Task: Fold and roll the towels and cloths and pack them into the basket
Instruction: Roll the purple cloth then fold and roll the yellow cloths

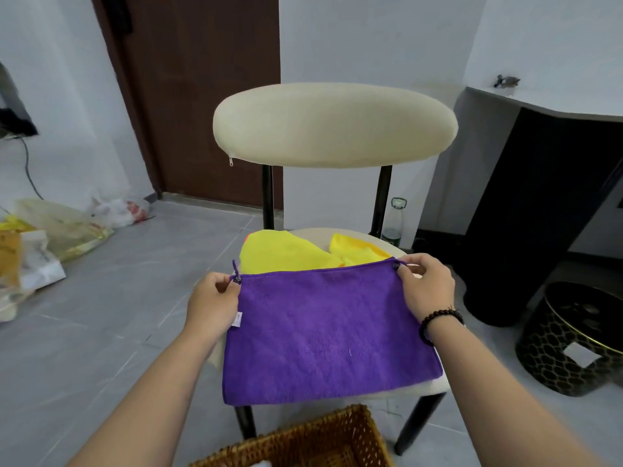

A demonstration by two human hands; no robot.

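From the head camera, a purple towel lies flat on the cream chair seat, its long axis running left to right, its near edge hanging toward the wicker basket on the floor below. The left hand pinches the far left corner; the right hand pinches the far right corner. Yellow cloths lie just behind the towel on the seat.

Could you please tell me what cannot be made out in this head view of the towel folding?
- Wicker basket: cut off by the bottom edge; contents unclear.
- Yellow cloths: near parts hidden behind the purple towel.
- Chair seat: mostly covered by the towel.
- White tag on the towel: print too small to read.
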